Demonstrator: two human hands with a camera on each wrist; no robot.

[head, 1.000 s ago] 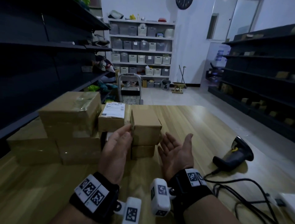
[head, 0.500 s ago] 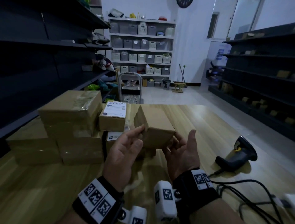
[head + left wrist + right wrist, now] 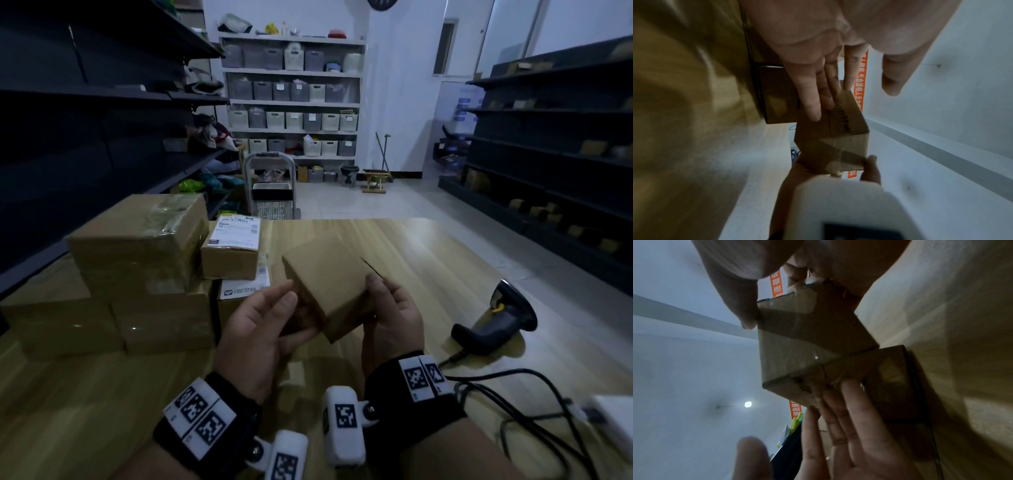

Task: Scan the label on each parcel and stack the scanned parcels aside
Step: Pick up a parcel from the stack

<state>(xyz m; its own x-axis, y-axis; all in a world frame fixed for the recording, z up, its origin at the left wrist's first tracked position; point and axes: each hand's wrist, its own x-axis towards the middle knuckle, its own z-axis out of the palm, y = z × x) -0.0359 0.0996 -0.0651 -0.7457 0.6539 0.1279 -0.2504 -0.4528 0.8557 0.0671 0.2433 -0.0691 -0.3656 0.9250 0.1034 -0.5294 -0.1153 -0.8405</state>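
Both hands hold a small plain brown parcel tilted above the wooden table. No label shows on the faces I can see. My left hand lies with straight fingers flat against the parcel's underside, the thumb held off it. My right hand pinches the parcel's right end, thumb on one edge and curled fingers behind. The black handheld scanner lies on the table to the right, untouched.
Stacked brown parcels stand at the table's left, and a small one among them carries a white label. The scanner cable loops over the near right of the table. Dark shelving lines both sides of the room, and a trolley stands beyond the table.
The small parcel has come up off the box it sat on. The right hand, which was palm-up and holding nothing, now grips it. Both hands have tipped it and drawn it closer.
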